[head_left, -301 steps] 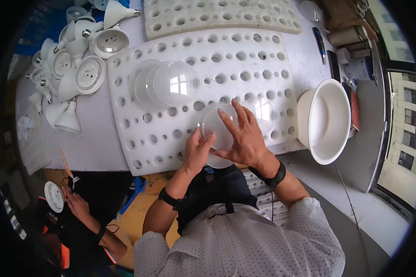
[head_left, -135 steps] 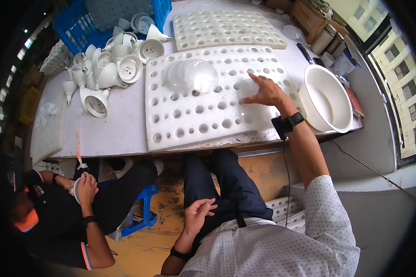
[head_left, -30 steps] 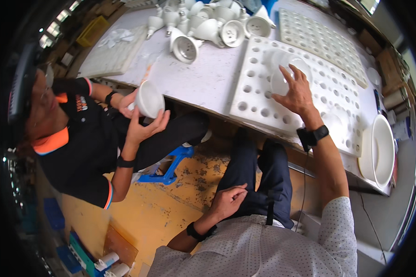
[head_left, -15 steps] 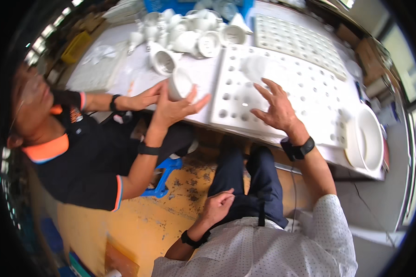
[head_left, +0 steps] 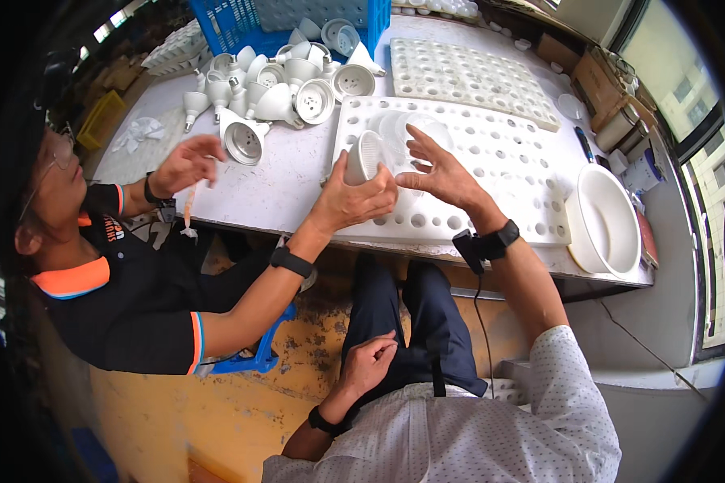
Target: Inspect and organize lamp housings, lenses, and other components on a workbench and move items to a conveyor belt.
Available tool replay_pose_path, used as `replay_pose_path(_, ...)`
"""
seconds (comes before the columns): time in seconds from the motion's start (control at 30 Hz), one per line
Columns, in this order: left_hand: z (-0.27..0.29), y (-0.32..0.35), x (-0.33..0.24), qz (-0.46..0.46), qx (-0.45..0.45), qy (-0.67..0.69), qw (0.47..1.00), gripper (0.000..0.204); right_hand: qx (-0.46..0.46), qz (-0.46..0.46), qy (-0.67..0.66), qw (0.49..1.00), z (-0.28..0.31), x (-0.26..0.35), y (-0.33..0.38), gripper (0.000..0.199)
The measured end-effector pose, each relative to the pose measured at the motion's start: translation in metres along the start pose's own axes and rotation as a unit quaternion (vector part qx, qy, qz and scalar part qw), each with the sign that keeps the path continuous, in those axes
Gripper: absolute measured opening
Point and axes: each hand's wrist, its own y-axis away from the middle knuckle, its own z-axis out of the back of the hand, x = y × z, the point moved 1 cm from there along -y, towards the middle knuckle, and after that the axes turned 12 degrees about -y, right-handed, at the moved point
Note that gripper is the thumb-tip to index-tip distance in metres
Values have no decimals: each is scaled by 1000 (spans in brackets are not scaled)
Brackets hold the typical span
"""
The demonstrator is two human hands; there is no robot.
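My right hand (head_left: 441,171) hovers over the white foam tray (head_left: 532,209), fingers spread and nothing in it. Its thumb is close to a white lamp cup (head_left: 368,154) with a ribbed face, which a co-worker's hand (head_left: 350,196) grips; whether my thumb touches it I cannot tell. Clear round covers (head_left: 415,129) lie on the tray just behind, partly hidden by my fingers. In my lap rests my left hand (head_left: 369,361), its fingers curled in with no object showing.
Several white lamp housings (head_left: 278,103) are heaped at the back left before a blue crate (head_left: 225,32). A second holed tray (head_left: 475,80) lies behind the first. At the right edge stands a white basin (head_left: 604,221). The co-worker's other hand (head_left: 189,165) is over the table's left side.
The co-worker's nearer hand has carried the lamp cup rightward to my right hand; their other hand has drawn back left. My right hand remains open over the tray; my left stays in my lap.
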Motion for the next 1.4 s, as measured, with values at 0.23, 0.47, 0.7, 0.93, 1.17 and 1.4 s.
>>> replay_pose_path(0.23,8,36,30,108,1,38,993,11,60,-46,-158,985,-3,-22,-23,113)
replay_pose_path(0.47,18,12,33,105,-7,72,992,11,132,66,107,983,-5,-29,-17,134)
replay_pose_path(0.7,22,-26,6,39,-8,79,996,14,113,147,250,950,-34,-16,-8,137)
replay_pose_path(0.93,21,-76,-4,13,-118,173,978,25,79,213,299,927,-59,-17,-1,134)
replay_pose_path(1.17,6,-101,-7,22,-140,226,964,38,25,222,312,924,-61,-22,8,121)
replay_pose_path(1.4,3,-103,8,35,-110,203,972,38,-88,178,316,928,-74,-32,13,118)
